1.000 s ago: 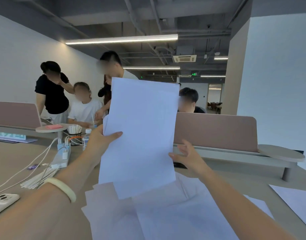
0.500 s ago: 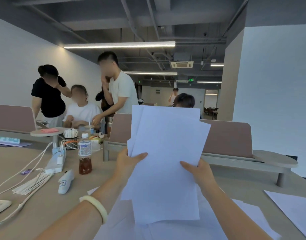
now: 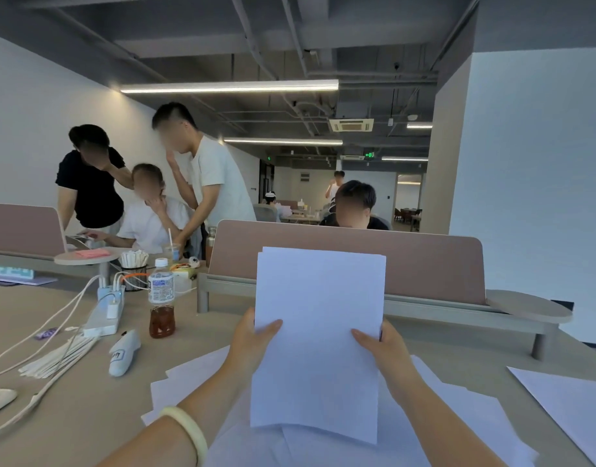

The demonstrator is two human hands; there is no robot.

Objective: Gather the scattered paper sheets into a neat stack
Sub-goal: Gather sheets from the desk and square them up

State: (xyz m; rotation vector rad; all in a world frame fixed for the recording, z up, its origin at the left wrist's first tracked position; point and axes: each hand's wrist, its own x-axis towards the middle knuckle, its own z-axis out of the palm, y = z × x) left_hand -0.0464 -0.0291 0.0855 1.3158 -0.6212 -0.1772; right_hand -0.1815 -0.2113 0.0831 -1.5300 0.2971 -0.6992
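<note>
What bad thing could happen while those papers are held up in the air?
1. The held stack is pinched only at its sides by the left hand and right hand; a sheet might slip out.
2. Loose sheets lie underneath on the table; tapping the stack down could crumple them.
3. The single sheet far right may get forgotten.

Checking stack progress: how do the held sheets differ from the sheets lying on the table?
The held sheets stand upright, gripped at both side edges by the left hand and right hand; the table sheets lie flat. The held sheets' edges nearly line up; the table sheets overlap at differing angles. Both are plain white paper.
</note>
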